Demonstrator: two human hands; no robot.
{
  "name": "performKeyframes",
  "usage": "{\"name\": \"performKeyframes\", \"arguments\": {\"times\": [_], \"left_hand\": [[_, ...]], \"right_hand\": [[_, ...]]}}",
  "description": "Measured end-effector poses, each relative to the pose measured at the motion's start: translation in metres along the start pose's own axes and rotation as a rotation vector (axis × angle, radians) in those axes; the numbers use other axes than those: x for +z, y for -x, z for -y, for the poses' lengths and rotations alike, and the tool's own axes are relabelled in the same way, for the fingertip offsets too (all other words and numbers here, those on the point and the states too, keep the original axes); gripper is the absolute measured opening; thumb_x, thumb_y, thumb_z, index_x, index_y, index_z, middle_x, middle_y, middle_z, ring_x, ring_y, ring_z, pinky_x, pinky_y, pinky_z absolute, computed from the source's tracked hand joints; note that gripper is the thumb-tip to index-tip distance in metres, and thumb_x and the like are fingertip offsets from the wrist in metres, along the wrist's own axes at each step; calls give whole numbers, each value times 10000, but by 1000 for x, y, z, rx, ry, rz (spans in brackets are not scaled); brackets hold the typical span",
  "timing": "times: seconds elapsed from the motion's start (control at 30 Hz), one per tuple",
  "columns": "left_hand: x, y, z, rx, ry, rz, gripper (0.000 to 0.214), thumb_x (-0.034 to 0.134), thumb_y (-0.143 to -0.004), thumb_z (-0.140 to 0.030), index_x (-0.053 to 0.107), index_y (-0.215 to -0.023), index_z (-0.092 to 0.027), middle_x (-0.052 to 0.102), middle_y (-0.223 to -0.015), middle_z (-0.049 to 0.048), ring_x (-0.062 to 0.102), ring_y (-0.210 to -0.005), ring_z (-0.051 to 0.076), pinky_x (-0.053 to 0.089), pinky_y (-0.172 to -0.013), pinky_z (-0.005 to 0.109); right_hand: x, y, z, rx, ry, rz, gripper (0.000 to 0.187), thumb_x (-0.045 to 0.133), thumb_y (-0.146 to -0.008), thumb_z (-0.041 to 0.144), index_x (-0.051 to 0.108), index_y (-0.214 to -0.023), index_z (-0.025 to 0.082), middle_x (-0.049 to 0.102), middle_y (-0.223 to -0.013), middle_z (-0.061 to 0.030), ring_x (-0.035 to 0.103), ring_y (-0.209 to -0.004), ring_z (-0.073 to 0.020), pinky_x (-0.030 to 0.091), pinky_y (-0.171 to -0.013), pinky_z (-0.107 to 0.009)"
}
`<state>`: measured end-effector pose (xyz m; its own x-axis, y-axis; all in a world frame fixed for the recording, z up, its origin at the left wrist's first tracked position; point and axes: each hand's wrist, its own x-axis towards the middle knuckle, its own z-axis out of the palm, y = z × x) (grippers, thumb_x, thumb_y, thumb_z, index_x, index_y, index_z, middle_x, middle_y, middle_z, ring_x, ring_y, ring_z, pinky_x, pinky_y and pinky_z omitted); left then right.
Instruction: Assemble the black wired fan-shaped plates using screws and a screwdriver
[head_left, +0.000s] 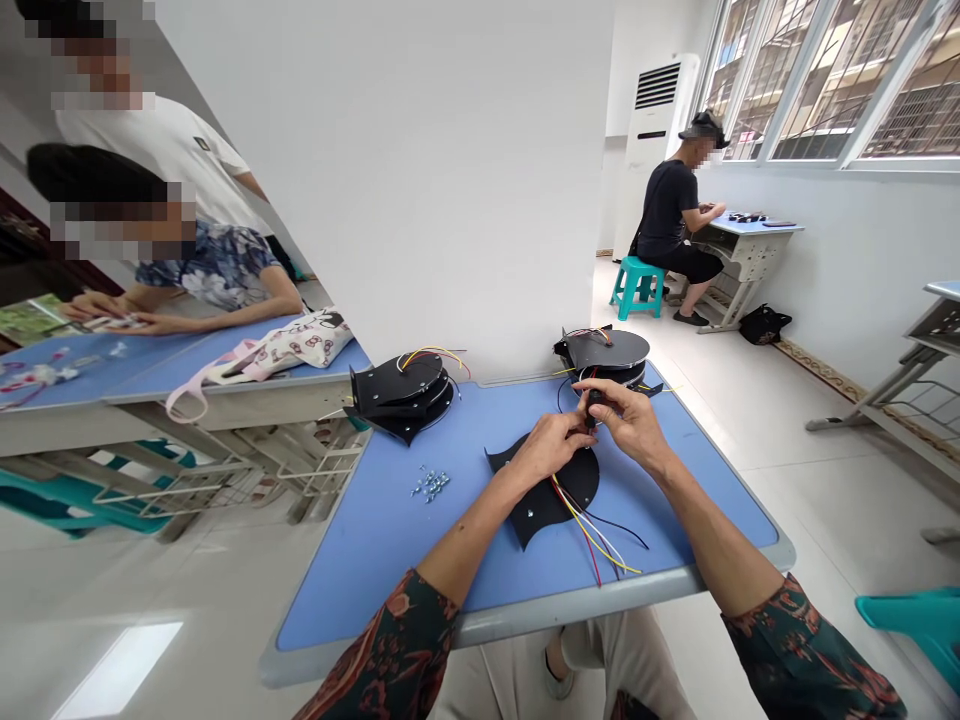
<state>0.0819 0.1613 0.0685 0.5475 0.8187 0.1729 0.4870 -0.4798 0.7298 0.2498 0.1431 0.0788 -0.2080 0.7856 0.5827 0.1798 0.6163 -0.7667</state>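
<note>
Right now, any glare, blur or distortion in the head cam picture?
Head view: a glare patch on the lower-left floor; wide-angle distortion, seen in the slanting left edge of the white wall; mosaic blocks at upper left; no obvious motion blur on the left hand or right hand; the dark tool shows little detail.

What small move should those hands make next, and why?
Probably a gentle turn of the black-handled tool, which looks like a screwdriver: the right hand grips it over the far side of the black plate, the left hand's fingers are close to its lower end, and loose screws lie nearby. Whether a screw sits under the tip is hidden.
</note>
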Motion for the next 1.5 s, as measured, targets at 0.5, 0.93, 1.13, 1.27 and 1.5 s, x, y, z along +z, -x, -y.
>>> {"name": "performKeyframes", "arguments": {"times": [0.5,0.93,1.13,1.27,1.5], "left_hand": [[1,0,-1,-15,-47,3,149,633,-918,-221,779,-908,-192,799,-938,22,725,-870,190,516,-863,260],[2,-1,1,-17,-96,8,180,610,-932,-219,789,-951,-209,803,-981,24,726,-937,209,519,-909,278],[2,-1,-1,-19,-128,14,175,608,-942,-233,777,-951,-194,802,-982,37,727,-918,210,521,-868,271],[3,-1,-2,-28,-160,-6,167,616,-936,-232,776,-970,-199,803,-1005,47,728,-926,221,518,-854,281],[3,-1,1,-25,-114,-25,146,636,-917,-247,772,-945,-204,801,-937,27,718,-873,197,508,-807,259]], "right_hand": [[2,2,-1,-9,100,-70,233,534,-948,246,710,-1095,207,725,-857,-29,638,-695,-155,525,-668,-290],[-2,1,2,-80,328,-139,193,642,-908,209,743,-1069,237,713,-861,-32,629,-740,-175,531,-745,-319],[-3,3,2,-20,176,-92,302,553,-955,214,663,-1236,227,761,-998,-53,695,-848,-192,557,-774,-328],[0,2,9,-95,308,-108,205,639,-933,280,712,-1117,226,740,-1007,-63,653,-782,-178,542,-726,-306],[-1,1,2,-41,294,-156,179,646,-886,220,732,-1043,232,728,-848,-30,646,-728,-177,548,-733,-319]]}}
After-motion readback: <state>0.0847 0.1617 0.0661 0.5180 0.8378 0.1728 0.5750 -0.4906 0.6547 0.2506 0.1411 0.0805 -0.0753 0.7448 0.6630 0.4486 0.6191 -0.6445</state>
